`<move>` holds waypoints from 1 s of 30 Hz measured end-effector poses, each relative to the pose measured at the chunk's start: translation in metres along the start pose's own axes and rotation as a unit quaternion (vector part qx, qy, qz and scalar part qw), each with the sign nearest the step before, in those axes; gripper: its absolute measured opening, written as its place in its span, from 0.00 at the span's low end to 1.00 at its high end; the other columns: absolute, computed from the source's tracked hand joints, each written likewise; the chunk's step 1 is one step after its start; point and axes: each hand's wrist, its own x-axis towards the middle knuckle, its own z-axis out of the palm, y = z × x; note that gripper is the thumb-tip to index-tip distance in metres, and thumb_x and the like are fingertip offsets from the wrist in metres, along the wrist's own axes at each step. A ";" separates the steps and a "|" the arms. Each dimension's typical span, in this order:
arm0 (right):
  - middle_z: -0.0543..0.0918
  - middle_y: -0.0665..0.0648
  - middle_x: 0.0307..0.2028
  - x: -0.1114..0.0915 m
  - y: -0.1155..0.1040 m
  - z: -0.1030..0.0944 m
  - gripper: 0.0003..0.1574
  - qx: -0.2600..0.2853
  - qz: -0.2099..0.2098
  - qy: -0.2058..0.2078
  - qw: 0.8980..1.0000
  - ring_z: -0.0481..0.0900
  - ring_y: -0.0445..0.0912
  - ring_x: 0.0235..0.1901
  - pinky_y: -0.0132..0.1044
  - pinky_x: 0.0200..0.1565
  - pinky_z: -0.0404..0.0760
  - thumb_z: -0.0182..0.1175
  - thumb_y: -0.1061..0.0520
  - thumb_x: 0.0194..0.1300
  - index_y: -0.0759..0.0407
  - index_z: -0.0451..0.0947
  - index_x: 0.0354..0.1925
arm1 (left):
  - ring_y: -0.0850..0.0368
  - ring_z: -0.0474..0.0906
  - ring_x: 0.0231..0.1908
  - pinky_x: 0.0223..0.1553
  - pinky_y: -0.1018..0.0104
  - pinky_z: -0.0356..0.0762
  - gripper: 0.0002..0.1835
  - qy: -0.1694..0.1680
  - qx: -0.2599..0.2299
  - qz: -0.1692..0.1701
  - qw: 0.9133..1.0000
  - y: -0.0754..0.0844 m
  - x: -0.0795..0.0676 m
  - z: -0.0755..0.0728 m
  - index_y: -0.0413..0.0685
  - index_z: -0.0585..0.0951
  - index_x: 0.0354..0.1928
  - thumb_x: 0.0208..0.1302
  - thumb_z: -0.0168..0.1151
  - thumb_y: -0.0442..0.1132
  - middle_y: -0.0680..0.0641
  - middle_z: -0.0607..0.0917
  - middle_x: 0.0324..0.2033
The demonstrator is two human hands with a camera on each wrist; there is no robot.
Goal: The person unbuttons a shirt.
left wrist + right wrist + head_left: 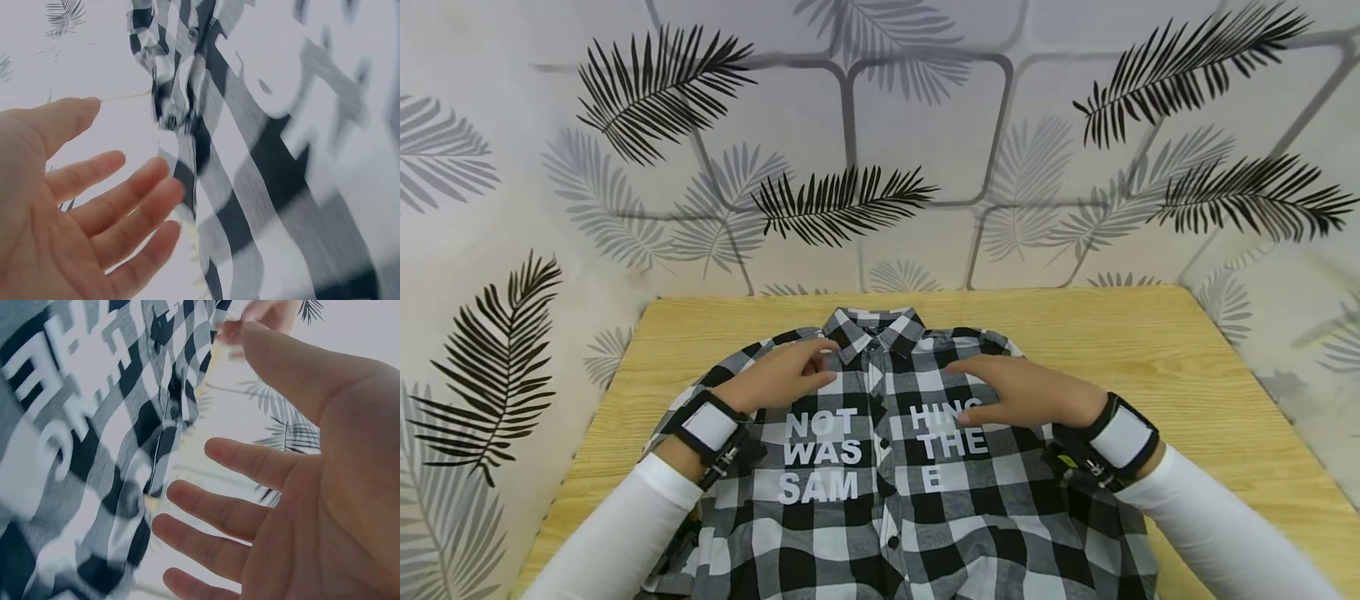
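A black, grey and white checked shirt lies front up, its collar toward the far side and white block letters on both chest panels. The buttons run down its middle. My left hand hovers over the left chest near the collar, fingers apart and loosely bent, holding nothing. Over the other chest panel is my right hand, thumb and fingers spread, also holding nothing. Both palms face inward, and the right wrist view shows the right fingers relaxed beside the shirt. The sleeves are partly hidden by my forearms.
The shirt lies on a light wooden table, with bare wood on its left and right. Behind the table's far edge rises a pale wall patterned with dark and grey leaves. Each wrist carries a strapped camera device.
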 end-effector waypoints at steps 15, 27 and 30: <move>0.69 0.55 0.65 0.050 -0.019 0.011 0.46 0.034 -0.018 -0.034 0.999 0.70 0.50 0.60 0.45 0.56 0.71 0.51 0.31 0.62 0.52 0.60 0.70 | 0.53 0.79 0.34 0.36 0.57 0.72 0.26 -0.054 0.087 -0.063 0.993 0.006 0.065 0.021 0.49 0.61 0.69 0.72 0.47 0.44 0.44 0.82 0.46; 0.63 0.61 0.67 0.084 -0.025 0.016 0.38 -0.020 -0.062 0.161 0.985 0.59 0.55 0.67 0.52 0.62 0.62 0.56 0.44 0.65 0.55 0.61 0.69 | 0.60 0.70 0.18 0.21 0.64 0.67 0.09 0.066 0.014 0.034 0.997 0.022 0.042 0.007 0.52 0.72 0.46 0.72 0.46 0.45 0.54 0.75 0.23; 0.69 0.61 0.63 0.090 -0.029 0.018 0.32 -0.040 -0.092 0.204 0.974 0.63 0.54 0.64 0.52 0.60 0.64 0.58 0.47 0.64 0.56 0.68 0.64 | 0.61 0.70 0.18 0.21 0.64 0.69 0.09 0.090 -0.007 0.063 0.994 0.031 0.031 0.005 0.53 0.72 0.45 0.71 0.48 0.46 0.55 0.75 0.23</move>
